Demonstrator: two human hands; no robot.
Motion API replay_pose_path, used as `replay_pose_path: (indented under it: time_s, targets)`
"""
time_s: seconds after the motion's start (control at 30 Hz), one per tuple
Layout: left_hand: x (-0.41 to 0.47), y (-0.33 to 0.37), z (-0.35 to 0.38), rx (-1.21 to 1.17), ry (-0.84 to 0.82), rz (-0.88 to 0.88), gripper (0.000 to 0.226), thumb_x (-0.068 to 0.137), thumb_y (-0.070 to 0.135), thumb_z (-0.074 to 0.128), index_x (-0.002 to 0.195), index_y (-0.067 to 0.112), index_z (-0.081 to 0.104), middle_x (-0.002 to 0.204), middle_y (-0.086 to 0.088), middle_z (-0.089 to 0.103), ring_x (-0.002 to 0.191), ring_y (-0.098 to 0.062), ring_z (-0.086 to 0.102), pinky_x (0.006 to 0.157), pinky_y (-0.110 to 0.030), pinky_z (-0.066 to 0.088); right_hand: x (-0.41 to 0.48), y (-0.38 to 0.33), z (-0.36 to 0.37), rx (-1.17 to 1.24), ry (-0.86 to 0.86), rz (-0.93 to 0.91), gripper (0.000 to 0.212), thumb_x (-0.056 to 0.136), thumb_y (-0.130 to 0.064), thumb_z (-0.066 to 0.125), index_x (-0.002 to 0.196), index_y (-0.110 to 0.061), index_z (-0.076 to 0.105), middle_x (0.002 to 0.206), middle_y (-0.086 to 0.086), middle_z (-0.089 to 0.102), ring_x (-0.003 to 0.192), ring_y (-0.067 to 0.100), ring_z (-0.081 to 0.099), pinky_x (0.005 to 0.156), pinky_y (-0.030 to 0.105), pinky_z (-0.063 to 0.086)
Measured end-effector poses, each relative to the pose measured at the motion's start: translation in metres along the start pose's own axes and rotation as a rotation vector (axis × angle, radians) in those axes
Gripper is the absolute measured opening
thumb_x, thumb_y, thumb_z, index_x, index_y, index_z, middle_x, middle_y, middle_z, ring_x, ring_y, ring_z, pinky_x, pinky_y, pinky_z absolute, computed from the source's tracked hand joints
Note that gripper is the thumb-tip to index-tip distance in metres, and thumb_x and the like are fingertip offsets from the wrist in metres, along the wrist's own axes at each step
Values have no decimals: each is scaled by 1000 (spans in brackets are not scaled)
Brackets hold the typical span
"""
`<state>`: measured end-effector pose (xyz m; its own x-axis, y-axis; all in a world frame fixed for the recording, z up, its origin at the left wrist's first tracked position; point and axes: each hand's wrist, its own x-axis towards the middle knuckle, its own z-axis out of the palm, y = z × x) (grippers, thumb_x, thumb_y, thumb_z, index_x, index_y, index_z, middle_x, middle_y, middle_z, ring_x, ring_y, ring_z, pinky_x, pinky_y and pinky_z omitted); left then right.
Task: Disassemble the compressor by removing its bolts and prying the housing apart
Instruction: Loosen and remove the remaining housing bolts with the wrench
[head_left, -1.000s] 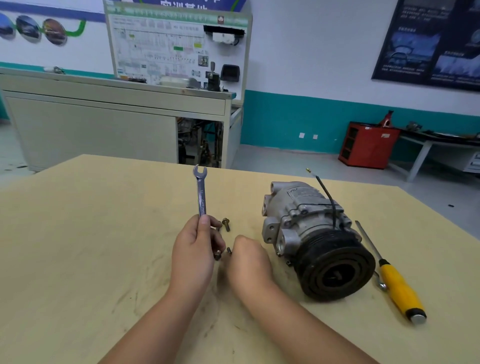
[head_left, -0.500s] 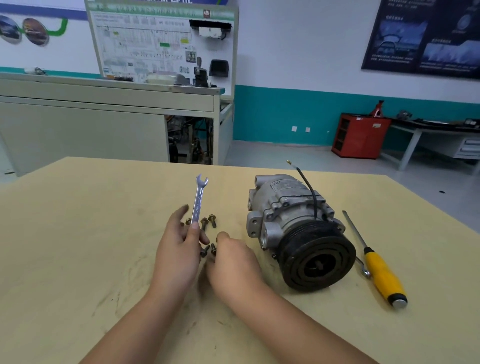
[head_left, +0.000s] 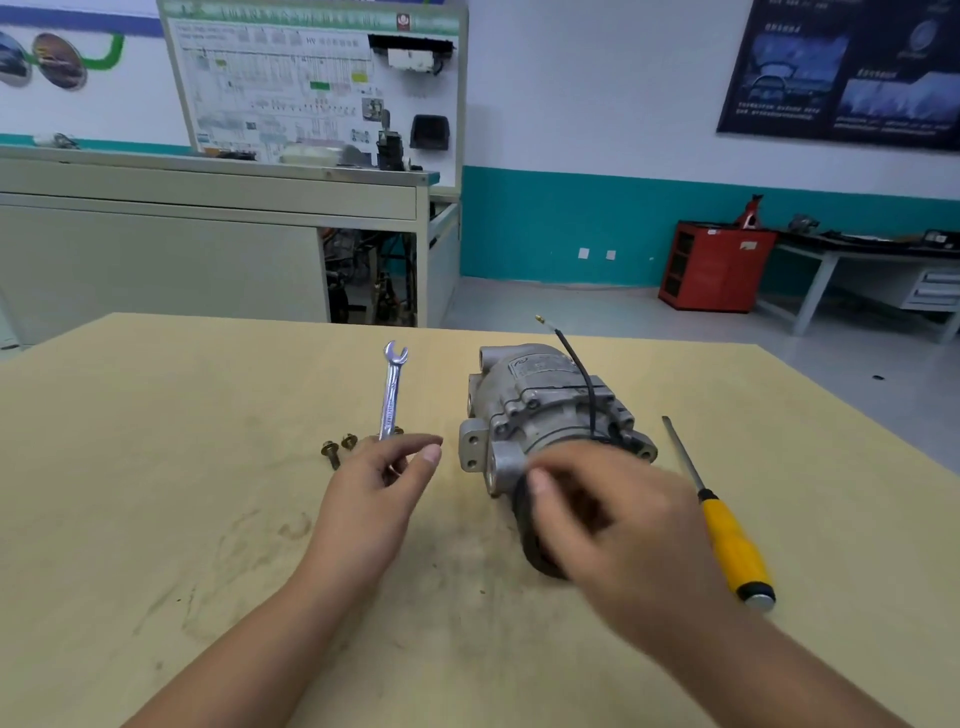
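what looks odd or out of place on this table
Nothing is spilled or broken. The oddities are small: a black wire sticks up loose from the compressor, its end attached to nothing, and loose bolts lie scattered on the smudged table.

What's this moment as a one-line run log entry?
left hand: holds wrench upright | right hand: blurred, over compressor front | bolts: loose on table | screwdriver: lying right of compressor
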<state>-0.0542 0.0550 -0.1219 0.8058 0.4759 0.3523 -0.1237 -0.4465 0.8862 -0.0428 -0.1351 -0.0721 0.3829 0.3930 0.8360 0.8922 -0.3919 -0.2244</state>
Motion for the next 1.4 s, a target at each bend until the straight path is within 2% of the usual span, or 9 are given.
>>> replay_pose_path:
  time_s: [0.1,0.17,0.33,0.5,0.63,0.83,1.07,1.2,1.4]
  targets:
    - [7,7,17,143,61,78,32,94,36,52,122,26,62,88,2,54,82,-3,51,71,-4,35,6,43,-25,22,172,247,16,84,-18,53,78,-14,66,66,-7,62,65,9,53,61,14,40]
    - [14,13,28,203,66,68,40,95,40,47,128,20,59,89,1,52,82,-6,48,67,-10,32,7,75,-33,75,227,468,20,90,-19,47,79,-24,63,71,-13,61,69,9,56,63,18,43]
    - [25,6,48,242,-57,-3,32,98,41,42,86,18,61,86,-6,57,82,-21,53,66,-32,34,1,136,-18,180,-43,817,21,98,-26,38,98,-25,60,96,-5,65,90,13,59,83,37,47]
    - [23,-7,46,290,-72,53,33,98,33,42,86,8,59,87,-6,60,88,-21,53,73,-32,36,-11,142,-1,303,-337,676,31,99,-32,35,90,-23,64,88,-7,69,91,6,61,93,30,40]
    - [22,-9,47,288,-90,76,34,99,32,39,92,7,61,91,-8,62,90,-21,53,74,-30,35,-12,143,-8,360,-394,645,21,93,-36,43,91,-26,61,85,-23,66,82,-9,58,70,10,40]
    - [16,-7,50,270,-11,82,34,99,32,39,79,8,55,76,-2,57,75,-11,51,62,-19,34,-15,143,-4,229,-344,638,17,94,-33,48,84,-22,55,70,-10,60,65,-10,52,55,9,37]
    - [21,-7,49,345,-4,111,34,100,29,38,84,9,60,86,-8,60,84,-23,51,65,-31,26,-13,145,-5,249,-311,638,19,93,-19,53,76,-18,58,56,-15,58,54,-6,52,51,8,36]
    - [18,-3,49,310,6,100,33,100,27,38,68,25,42,72,5,49,72,-17,44,61,-30,21,-15,143,-7,280,-313,649,19,92,-16,55,74,-18,59,56,-13,59,54,-1,52,53,13,38]
    - [13,1,46,266,18,130,34,100,25,37,68,14,43,71,-1,48,72,-20,44,62,-32,22,-15,134,-12,302,-318,626,21,92,-14,55,72,-17,60,55,-16,60,53,-3,53,50,8,37]
